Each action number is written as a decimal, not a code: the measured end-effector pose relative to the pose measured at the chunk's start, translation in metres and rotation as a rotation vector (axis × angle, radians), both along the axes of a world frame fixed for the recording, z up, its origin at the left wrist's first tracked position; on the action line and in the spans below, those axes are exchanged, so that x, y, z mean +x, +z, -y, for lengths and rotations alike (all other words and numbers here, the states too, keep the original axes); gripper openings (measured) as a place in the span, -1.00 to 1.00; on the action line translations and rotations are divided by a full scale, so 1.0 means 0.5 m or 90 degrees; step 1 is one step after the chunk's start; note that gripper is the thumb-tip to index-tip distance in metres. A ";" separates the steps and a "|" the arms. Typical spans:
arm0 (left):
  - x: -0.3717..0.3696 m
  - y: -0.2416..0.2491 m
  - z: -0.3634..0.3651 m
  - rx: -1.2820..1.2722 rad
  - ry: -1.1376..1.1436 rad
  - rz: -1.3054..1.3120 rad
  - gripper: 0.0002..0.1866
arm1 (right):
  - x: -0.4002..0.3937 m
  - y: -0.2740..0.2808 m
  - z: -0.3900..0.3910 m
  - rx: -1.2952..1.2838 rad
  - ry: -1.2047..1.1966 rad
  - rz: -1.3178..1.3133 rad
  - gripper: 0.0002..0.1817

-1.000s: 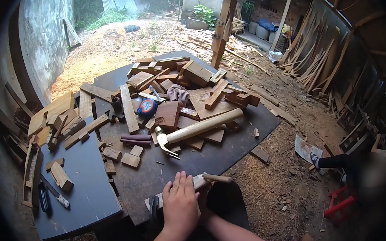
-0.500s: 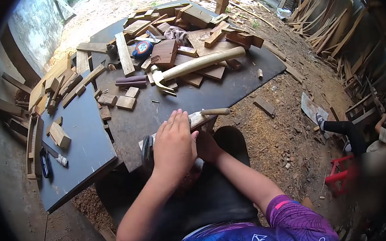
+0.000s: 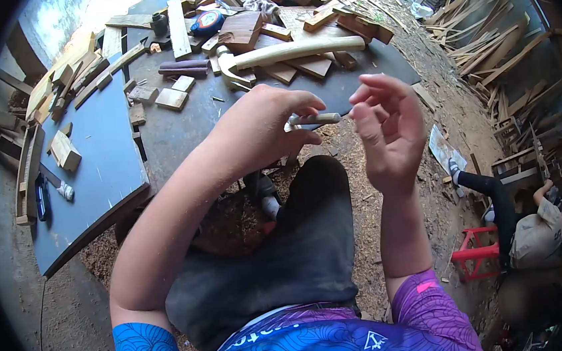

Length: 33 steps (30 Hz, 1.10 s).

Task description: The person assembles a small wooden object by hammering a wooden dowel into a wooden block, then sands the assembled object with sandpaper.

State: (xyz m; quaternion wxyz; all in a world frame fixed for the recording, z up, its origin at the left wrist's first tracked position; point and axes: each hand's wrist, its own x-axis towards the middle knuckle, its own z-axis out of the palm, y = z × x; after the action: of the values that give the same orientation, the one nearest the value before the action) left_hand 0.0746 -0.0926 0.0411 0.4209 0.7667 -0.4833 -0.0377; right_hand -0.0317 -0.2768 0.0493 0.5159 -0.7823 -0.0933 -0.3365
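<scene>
My left hand [image 3: 273,123] is raised over the near edge of the bench, fingers and thumb apart. Behind its fingertips a round wooden stick [image 3: 319,118] sticks out; the hand hides whatever it joins. To the right of the stick, my right hand [image 3: 392,129] is up in the air with its palm turned inward and fingers loosely curled, nothing visible in it. Beyond both hands a claw hammer [image 3: 303,50] with a pale wooden handle rests against wood pieces. Two dark purplish sticks [image 3: 183,68] and small wood blocks [image 3: 171,99] lie left of it.
A blue tape measure [image 3: 207,23] sits among piled offcuts at the back. On the left board [image 3: 102,151] are a wood block [image 3: 65,151] and a wrapped-handle tool [image 3: 63,189]. A person [image 3: 537,233] sits at right by a red stool [image 3: 478,252]. Wood strips lean behind.
My hands have lifted off the pale wooden piece and moved apart, the right one out to the right. The view has tilted down, so the bench appears higher.
</scene>
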 end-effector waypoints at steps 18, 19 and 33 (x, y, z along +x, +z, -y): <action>-0.075 -0.039 0.035 -0.102 0.171 0.131 -0.77 | 0.382 -0.068 0.069 -0.681 0.066 -0.063 -0.56; -0.074 -0.034 0.034 -0.058 0.167 0.112 -0.80 | 0.385 -0.077 0.071 -0.668 0.056 -0.027 -0.56; -0.033 -0.002 0.039 -0.003 0.216 -0.037 -0.81 | 0.363 -0.131 0.065 -0.606 -0.074 0.064 -0.59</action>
State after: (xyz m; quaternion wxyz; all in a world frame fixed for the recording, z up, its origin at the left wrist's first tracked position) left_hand 0.0583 -0.1123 0.0403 0.4367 0.8349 -0.3348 0.0127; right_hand 0.1496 -0.3094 -0.0161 0.0755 -0.9181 -0.2178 -0.3224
